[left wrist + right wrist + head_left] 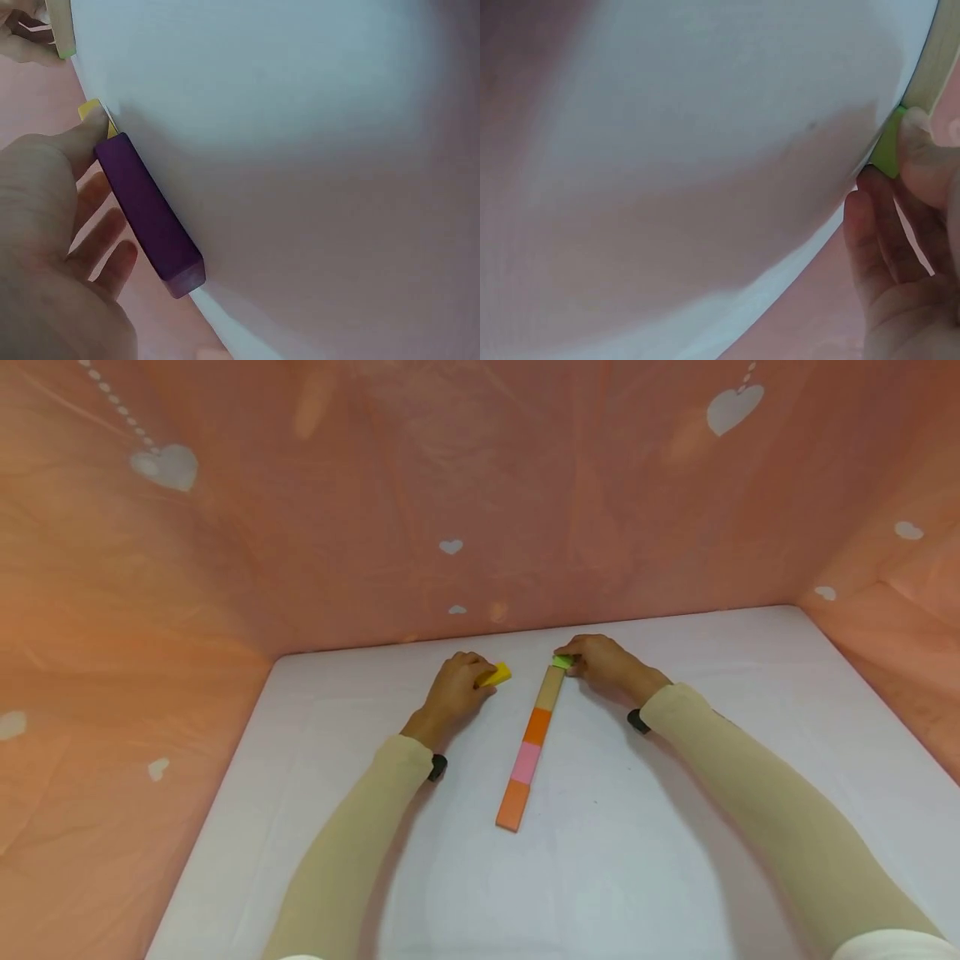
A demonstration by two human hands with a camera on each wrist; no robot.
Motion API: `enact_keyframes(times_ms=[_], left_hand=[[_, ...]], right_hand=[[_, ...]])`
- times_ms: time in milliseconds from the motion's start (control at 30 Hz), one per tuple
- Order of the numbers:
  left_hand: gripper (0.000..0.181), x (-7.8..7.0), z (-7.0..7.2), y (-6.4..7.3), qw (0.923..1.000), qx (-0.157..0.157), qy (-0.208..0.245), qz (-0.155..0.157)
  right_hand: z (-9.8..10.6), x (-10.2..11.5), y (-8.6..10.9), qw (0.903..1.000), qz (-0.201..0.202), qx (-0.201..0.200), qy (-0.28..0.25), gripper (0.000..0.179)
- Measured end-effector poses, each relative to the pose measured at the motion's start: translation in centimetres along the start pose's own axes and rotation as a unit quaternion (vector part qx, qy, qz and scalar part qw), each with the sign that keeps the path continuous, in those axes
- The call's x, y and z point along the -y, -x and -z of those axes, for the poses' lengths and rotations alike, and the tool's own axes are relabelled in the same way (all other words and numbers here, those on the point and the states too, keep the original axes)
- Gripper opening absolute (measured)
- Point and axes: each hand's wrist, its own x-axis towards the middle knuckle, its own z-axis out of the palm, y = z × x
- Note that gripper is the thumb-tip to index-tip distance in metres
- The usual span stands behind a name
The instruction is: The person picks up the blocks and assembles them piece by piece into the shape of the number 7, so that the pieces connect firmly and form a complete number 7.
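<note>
Short of both hands, a salmon block (513, 807), a pink block (526, 763), an orange block (537, 727) and a tan block (551, 688) lay in a row leading to the right hand (606, 662). The left hand (455, 687) pinched a yellow block (498, 674); a purple block (150, 214) was close beside that hand, whether gripped was unclear. The right hand pinched a green block (562, 661) at the tan one's far end.
</note>
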Motion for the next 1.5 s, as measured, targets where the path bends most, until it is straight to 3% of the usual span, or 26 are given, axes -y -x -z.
enact_keyframes(times_ms=[700, 1067, 1500], left_hand=[[0.036, 0.01, -0.65, -0.13, 0.9993, 0.008, -0.035, 0.008], [0.037, -0.03, -0.46, -0.18, 0.9998, 0.01, -0.009, 0.014], [0.038, -0.51, -0.37, -0.06, 0.9998, -0.012, -0.013, -0.008]], right_hand=[[-0.37, 0.19, -0.05, 0.9999, -0.011, -0.002, 0.012, 0.046], [-0.23, 0.15, -0.1, 0.9998, -0.007, -0.005, 0.015, 0.046], [-0.3, 0.17, 0.11, 0.9998, -0.005, -0.012, 0.014, 0.047]])
